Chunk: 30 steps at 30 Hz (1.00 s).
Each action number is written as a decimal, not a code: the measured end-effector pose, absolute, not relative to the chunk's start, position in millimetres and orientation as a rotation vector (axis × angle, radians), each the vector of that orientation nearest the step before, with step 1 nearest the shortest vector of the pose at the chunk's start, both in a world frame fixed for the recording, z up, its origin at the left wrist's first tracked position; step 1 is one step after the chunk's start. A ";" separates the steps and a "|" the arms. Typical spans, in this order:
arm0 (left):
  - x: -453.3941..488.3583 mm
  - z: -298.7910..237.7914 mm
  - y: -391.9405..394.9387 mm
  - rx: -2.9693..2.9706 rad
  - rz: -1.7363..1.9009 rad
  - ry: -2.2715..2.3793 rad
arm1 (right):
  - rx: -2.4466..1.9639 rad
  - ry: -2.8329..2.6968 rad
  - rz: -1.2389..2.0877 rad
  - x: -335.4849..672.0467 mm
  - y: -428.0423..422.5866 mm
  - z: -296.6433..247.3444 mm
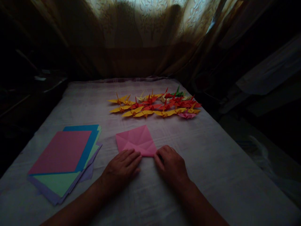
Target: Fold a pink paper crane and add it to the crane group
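Observation:
A pink sheet of origami paper (137, 138) with crossing creases lies on the cloth in front of me, its near edge folded over. My left hand (123, 164) rests on the lower left of that edge, fingers stretched out and pressing the paper down. At the near right corner, my right hand (171, 164) has its thumb and curled fingers pinched on the paper. The fingertips hide parts of the near edge.
To the left lies a stack of coloured paper (63, 150), pink on top, with blue, light green and purple below. Several folded paper cranes (145, 113) in yellow, red, green and pink stand in rows farther back. A pale cloth (211, 175) covers the table; a curtain (131, 40) hangs behind.

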<state>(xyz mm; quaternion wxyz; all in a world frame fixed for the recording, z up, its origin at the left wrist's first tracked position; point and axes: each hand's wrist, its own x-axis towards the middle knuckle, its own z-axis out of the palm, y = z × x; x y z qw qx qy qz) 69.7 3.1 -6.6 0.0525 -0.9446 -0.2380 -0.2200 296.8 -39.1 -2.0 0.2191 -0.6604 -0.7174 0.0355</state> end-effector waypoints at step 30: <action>70.5 -6.6 3.5 -2.909 -0.596 -0.751 | -1.534 -2.204 0.278 300.0 -47.8 19.6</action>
